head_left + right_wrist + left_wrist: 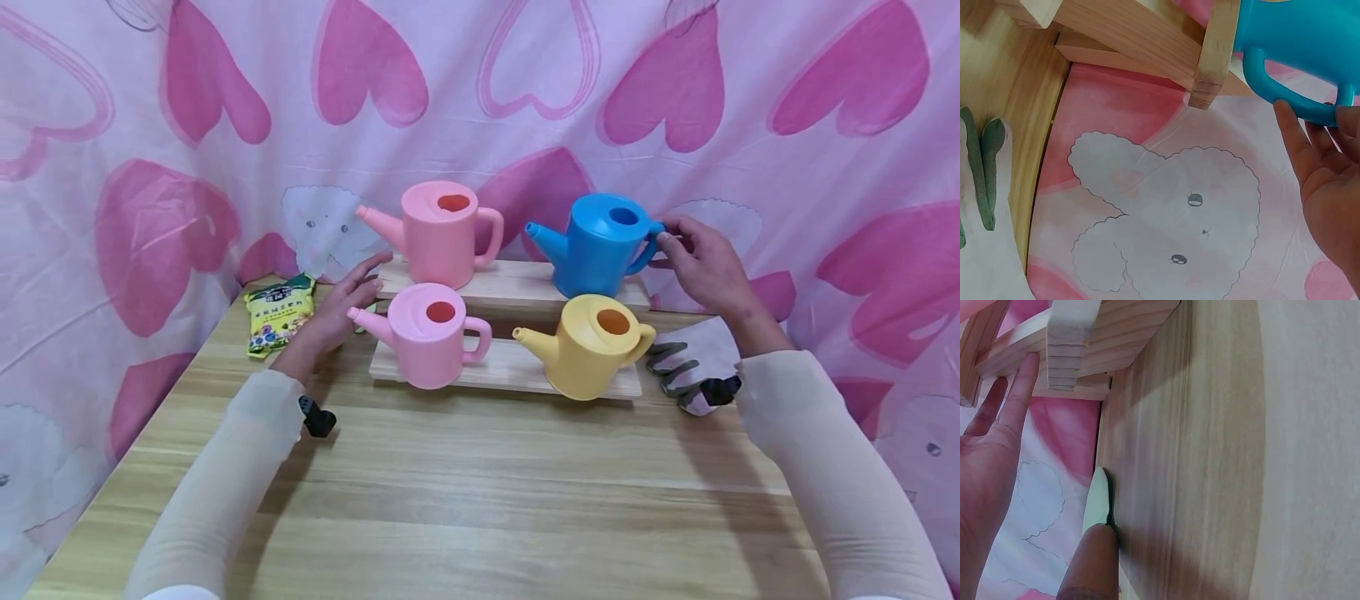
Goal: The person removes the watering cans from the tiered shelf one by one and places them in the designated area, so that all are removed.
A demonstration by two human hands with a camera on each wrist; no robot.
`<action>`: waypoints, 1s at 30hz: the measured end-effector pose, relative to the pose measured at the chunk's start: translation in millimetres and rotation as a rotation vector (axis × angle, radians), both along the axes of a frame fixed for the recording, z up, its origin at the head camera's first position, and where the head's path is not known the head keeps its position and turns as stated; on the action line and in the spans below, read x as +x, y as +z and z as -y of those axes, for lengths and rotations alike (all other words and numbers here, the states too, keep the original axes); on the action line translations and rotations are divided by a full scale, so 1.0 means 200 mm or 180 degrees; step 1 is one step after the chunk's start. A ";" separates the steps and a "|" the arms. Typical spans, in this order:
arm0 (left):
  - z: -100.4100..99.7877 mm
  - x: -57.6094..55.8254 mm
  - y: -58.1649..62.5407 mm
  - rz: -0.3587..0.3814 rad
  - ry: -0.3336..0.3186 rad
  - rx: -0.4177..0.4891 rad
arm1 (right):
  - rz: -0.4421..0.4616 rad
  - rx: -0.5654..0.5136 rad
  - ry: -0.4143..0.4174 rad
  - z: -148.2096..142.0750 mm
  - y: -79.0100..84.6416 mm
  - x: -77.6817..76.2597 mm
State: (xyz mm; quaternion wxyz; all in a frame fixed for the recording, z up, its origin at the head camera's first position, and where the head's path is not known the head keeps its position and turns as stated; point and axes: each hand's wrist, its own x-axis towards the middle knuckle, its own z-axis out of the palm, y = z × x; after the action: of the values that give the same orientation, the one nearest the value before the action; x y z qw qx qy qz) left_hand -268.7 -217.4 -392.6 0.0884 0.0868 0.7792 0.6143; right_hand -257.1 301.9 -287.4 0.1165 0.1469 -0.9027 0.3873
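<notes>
On the upper tier of a two-tier wooden stand (pixel 510 283) sit a salmon-pink watering can (pixel 438 242) and a blue watering can (pixel 596 254). A lighter pink watering can (pixel 427 350) and a yellow watering can (pixel 585 358) occupy the lower tier. My right hand (pixel 705 262) pinches the blue can's handle (pixel 1300 109) between thumb and fingers; the can stands upright. My left hand (pixel 341 308) is at the stand's left end, fingers extended. In the left wrist view, its fingertips (pixel 1030 365) reach the stand's wooden side; whether they press on it, I cannot tell.
A yellow printed bag (pixel 281 317) lies at the table's back left. Grey gloves with dark green fingers (pixel 697 358) lie right of the stand. A pale green piece (pixel 1097 500) lies by my left thumb. A heart-patterned curtain (pixel 517 67) hangs behind the wooden table (pixel 480 500).
</notes>
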 end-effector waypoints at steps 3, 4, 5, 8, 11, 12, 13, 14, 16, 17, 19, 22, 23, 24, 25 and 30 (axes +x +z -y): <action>0.00 -0.01 -0.01 -0.0040 -0.0040 0.0060 | -0.0042 0.0013 -0.0029 0.00 0.01 0.01; 0.00 -0.01 -0.01 -0.0066 -0.0054 0.0080 | -0.0053 0.0009 -0.0020 0.01 0.02 0.01; 0.00 -0.02 -0.01 -0.0089 -0.0055 0.0089 | -0.0063 0.0007 -0.0018 0.01 0.03 0.01; -0.01 -0.02 -0.02 -0.0129 -0.0052 0.0083 | -0.0109 -0.0012 -0.0026 0.02 0.05 0.01; -0.01 -0.02 -0.02 -0.0140 -0.0049 0.0066 | -0.0176 -0.0041 -0.0047 0.03 0.09 0.03; -0.01 -0.02 -0.02 -0.0131 -0.0050 0.0054 | -0.0210 -0.0051 -0.0067 0.04 0.10 0.04; 0.00 -0.02 -0.02 -0.0123 -0.0053 0.0042 | -0.0244 -0.0062 -0.0084 0.04 0.11 0.05; 0.00 -0.02 -0.02 -0.0114 -0.0053 0.0024 | -0.0277 -0.0087 -0.0103 0.05 0.12 0.07; 0.00 -0.01 -0.01 -0.0091 -0.0048 0.0003 | -0.0365 -0.0151 -0.0133 0.05 0.15 0.10; 0.00 -0.01 -0.01 -0.0081 -0.0047 -0.0008 | -0.0392 -0.0195 -0.0148 0.06 0.17 0.11; 0.00 -0.01 -0.01 -0.0053 -0.0046 -0.0040 | -0.0410 -0.0250 -0.0174 0.07 0.20 0.14; 0.00 -0.01 0.00 -0.0009 -0.0045 -0.0108 | -0.0362 -0.0242 -0.0218 0.09 0.25 0.21; 0.01 -0.01 0.00 0.0002 -0.0044 -0.0135 | -0.0327 -0.0225 -0.0220 0.10 0.27 0.23; 0.01 -0.01 0.00 0.0014 -0.0047 -0.0171 | -0.0312 -0.0206 -0.0204 0.11 0.28 0.25; 0.01 -0.01 0.01 0.0021 -0.0048 -0.0204 | -0.0307 -0.0199 -0.0167 0.12 0.30 0.27; 0.01 0.00 0.01 0.0044 -0.0064 -0.0314 | -0.0418 -0.0154 0.0193 0.19 0.34 0.37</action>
State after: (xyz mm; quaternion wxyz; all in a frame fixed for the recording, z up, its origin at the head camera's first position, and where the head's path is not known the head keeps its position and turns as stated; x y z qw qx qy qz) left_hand -269.5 -219.5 -391.2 0.1042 0.0859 0.8070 0.5748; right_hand -182.6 263.5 -219.0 0.1673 0.1964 -0.8786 0.4019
